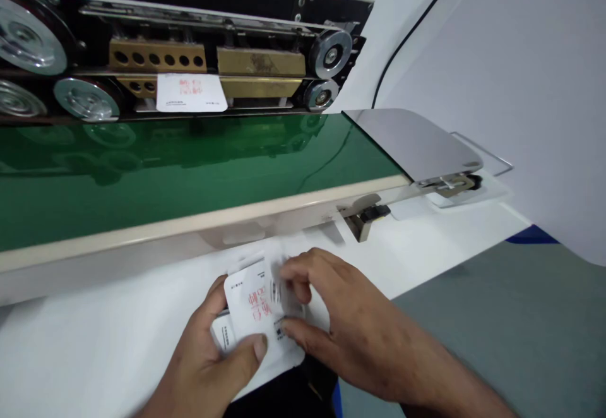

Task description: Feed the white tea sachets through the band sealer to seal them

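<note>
A small stack of flat white packets [250,295] with red and black print is in my left hand [215,348], its thumb pressed on the top face and the fingers behind. From the right, my right hand [326,304] has thumb and curled fingers on the right end of the stack, around a blurred white packet [284,292]. The packets overlap unevenly, with one corner showing beneath at the lower left. Another white packet [192,93] with red print sits in the sealing machine [260,61], at its brass blocks, and sticks out toward me.
A green conveyor belt [189,178] runs in front of the machine, with a pale rail [265,209] along its near side. At its right end is a smooth grey plate [411,140]. A metal bracket [362,221] juts out above the white tabletop [71,342].
</note>
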A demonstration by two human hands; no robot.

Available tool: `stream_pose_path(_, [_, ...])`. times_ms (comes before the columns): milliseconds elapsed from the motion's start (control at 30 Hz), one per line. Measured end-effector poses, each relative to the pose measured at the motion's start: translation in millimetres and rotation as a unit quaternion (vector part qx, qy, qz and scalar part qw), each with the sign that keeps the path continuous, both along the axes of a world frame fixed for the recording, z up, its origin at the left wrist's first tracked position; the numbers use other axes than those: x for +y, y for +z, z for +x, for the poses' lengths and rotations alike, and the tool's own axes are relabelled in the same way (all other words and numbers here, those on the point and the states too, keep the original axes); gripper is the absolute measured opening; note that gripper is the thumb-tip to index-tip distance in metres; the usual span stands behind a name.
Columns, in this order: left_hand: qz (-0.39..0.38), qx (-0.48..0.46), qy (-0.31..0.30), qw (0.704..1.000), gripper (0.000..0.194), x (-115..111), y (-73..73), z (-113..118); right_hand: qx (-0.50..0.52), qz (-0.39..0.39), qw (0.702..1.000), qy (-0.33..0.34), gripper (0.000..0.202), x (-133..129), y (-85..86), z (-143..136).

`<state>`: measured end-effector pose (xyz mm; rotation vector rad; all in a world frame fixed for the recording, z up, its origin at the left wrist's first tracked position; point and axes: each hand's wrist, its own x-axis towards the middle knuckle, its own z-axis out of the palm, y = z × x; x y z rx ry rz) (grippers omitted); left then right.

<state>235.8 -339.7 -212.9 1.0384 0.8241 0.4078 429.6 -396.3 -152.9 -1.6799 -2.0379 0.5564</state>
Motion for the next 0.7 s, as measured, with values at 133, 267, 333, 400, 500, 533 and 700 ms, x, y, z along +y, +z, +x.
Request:
stream_pose_path(133, [-0.028, -0.005, 0.003, 1.000, 0.049, -1, -3.4, -2, 0.082, -0.043, 0.995, 0.023, 0.054, 7, -8.1, 6])
stream_pose_path(267, [-0.064, -0.014, 0.048, 0.997, 0.063, -1, -3.7, -2, 0.257, -0.042, 0.965, 0.015, 0.042, 10, -35.5, 8])
stream_pose_path(333, [-0.096, 0.001, 0.062, 0.993, 0.075, -2, -3.3, -2, 0.344, -0.030, 0.938, -0.028, 0.033, 7, -51.2, 6])
stream_pose_path(400, [-0.117, 0.013, 0.066, 0.991, 0.083, -2, -2.4, -2, 0.384, -0.006, 0.920, -0.084, 0.023, 2, -62.6, 2])
stream_pose_path(500, [-0.113, 0.029, 0.073, 0.990, 0.084, -3, -0.3, -3, 0.305, 0.107, 0.926, -0.196, 0.009, -7, -68.8, 0])
stream_pose_path(533, [-0.111, 0.035, 0.075, 0.990, 0.084, -3, 0.4, -3, 0.240, 0.151, 0.930, -0.234, 0.005, -9, -68.9, 0])
stream_pose_path(700, [-0.104, 0.059, 0.068, 0.990, 0.090, -4, 1.9, -3, -0.056, 0.131, 0.955, -0.259, 0.028, -5, -70.1, 2])
